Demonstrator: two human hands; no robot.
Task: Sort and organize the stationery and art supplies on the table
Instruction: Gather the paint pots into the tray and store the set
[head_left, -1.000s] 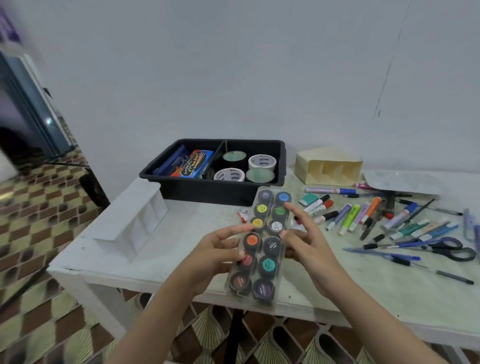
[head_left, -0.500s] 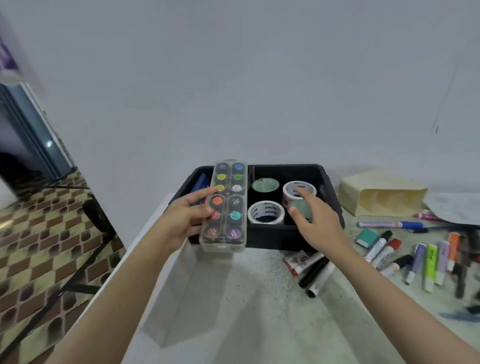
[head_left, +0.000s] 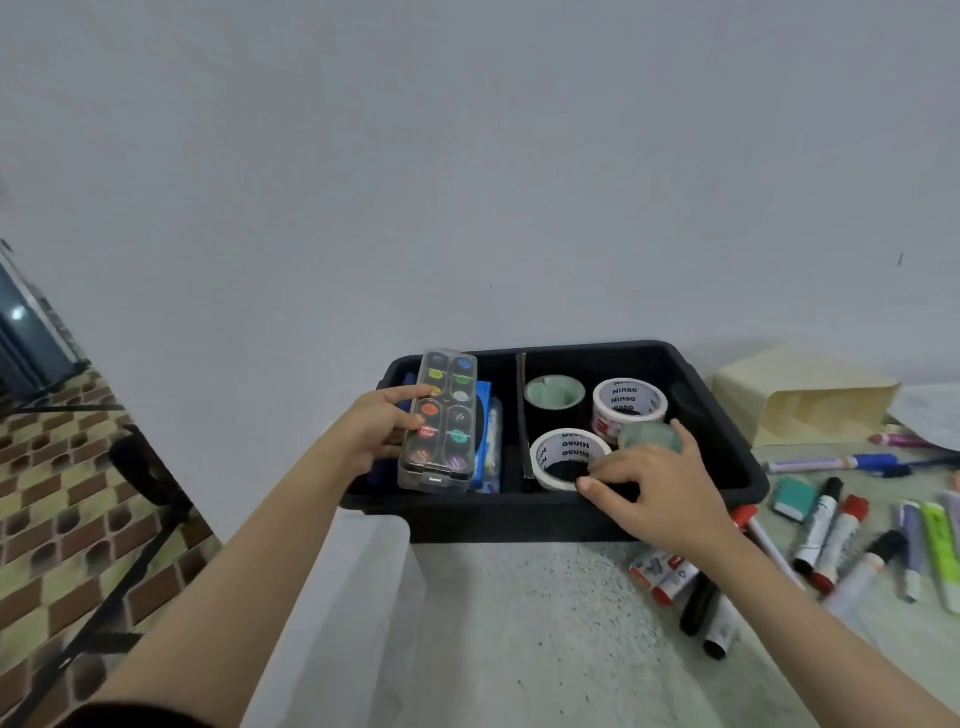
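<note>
While the left hand (head_left: 382, 431) grips the paint set (head_left: 439, 421) by its edge, thumb on top, the set has moved from the table (head_left: 519, 623) front to just over the bin (head_left: 493, 519). The right hand (head_left: 660, 488) has let go of it and now spreads loose fingers (head_left: 680, 434) on the tape rolls (head_left: 629, 402), touching two with no clear grip. The set looks about to be stowed, probably with room being made. Below the left fingers, the bin's left half holds a blue box (head_left: 484, 405); its right half holds four rolls. Right of the right fingers, markers (head_left: 831, 530) lie unsorted.
</note>
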